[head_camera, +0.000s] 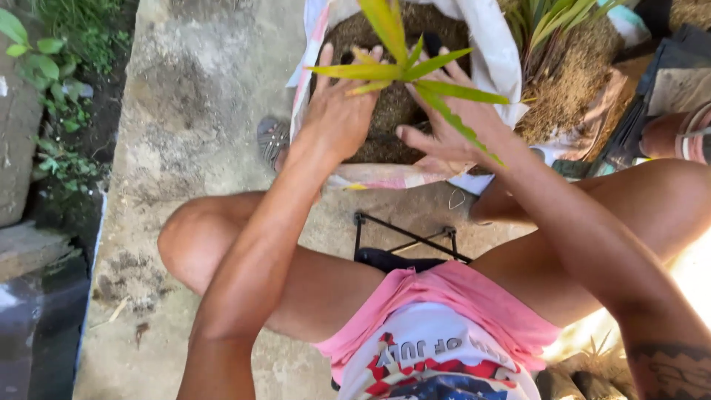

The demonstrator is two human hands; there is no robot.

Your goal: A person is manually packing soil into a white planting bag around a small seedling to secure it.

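A white sack stands in front of my knees with brown soil in it. From the middle of the soil rises a small plant with long yellow-green leaves. My left hand lies flat on the soil to the plant's left, fingers spread. My right hand presses the soil on the plant's right, thumb out toward the left hand. The leaves hide parts of both hands' fingers. Neither hand grips anything that I can see.
I sit on a low black metal-framed stool on a concrete floor. A second soil-filled bag with a plant stands to the right. Weeds grow along the left edge. Another person's sandalled foot shows at far right.
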